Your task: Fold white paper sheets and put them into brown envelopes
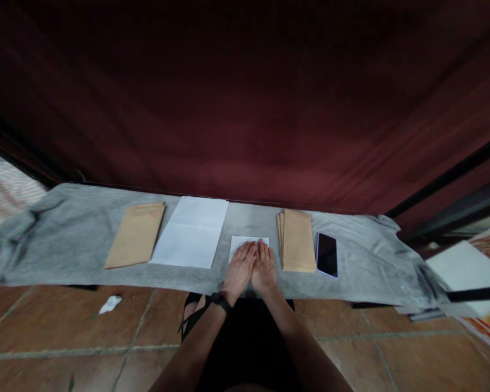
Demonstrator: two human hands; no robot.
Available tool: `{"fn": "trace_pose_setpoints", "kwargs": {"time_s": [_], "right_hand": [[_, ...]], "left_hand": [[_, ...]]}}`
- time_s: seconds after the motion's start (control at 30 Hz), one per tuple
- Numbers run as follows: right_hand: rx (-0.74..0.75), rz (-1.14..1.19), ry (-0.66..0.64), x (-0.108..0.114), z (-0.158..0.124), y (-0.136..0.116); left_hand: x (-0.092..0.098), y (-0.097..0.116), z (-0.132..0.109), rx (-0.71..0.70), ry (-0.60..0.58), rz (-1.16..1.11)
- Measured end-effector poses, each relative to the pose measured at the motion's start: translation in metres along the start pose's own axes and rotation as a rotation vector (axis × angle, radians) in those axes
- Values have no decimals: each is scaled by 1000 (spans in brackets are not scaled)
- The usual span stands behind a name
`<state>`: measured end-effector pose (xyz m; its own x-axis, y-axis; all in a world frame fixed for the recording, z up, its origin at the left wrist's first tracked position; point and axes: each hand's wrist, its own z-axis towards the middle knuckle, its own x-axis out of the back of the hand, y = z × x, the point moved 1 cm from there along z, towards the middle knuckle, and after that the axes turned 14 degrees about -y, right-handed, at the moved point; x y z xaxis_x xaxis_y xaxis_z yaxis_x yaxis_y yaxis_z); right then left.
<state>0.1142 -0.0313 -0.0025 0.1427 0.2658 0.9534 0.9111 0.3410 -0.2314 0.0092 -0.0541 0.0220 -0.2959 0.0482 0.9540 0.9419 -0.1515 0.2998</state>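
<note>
Both of my hands lie flat, side by side, on a small piece of folded white paper (237, 242) near the front of the cloth-covered table. My left hand (241, 268) covers its left part, with fingers stretched forward. My right hand (264, 267) presses on the right part, its fingers also straight and touching the left hand. Most of the folded paper is hidden under them. To the left lie larger white sheets of paper (193, 234) with a crease across the middle. Just right of my hands is a small stack of brown envelopes (299, 242).
Another stack of brown envelopes (136, 234) lies farther left. A phone (327, 255) with a pale purple edge rests right of the right stack. Grey cloth (363, 261) covers the narrow table. A dark red curtain (245, 109) hangs behind, and a crumpled white scrap (110, 304) is on the tiled floor.
</note>
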Motion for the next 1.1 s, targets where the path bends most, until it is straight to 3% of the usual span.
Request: {"fn": "trace_pose_setpoints", "kwargs": {"time_s": [0.2,0.4,0.63,0.87,0.97,1.1], "right_hand": [[-11,5,7,0,1,0],[-148,68,154,-5,0,8],[-122,127,255,-2,-4,13],[247,114,25,11,15,-30],[230,94,-12,10,24,-32],[151,42,-15,6,25,-13]], "left_hand": [[-12,-13,-5,22,-50,48],[-14,-20,-18,159,-25,117],[-17,-17,-20,234,34,131],[-16,-21,-22,191,-33,184],[-14,-20,-22,218,-71,193],[-14,-18,-20,235,-62,181]]}}
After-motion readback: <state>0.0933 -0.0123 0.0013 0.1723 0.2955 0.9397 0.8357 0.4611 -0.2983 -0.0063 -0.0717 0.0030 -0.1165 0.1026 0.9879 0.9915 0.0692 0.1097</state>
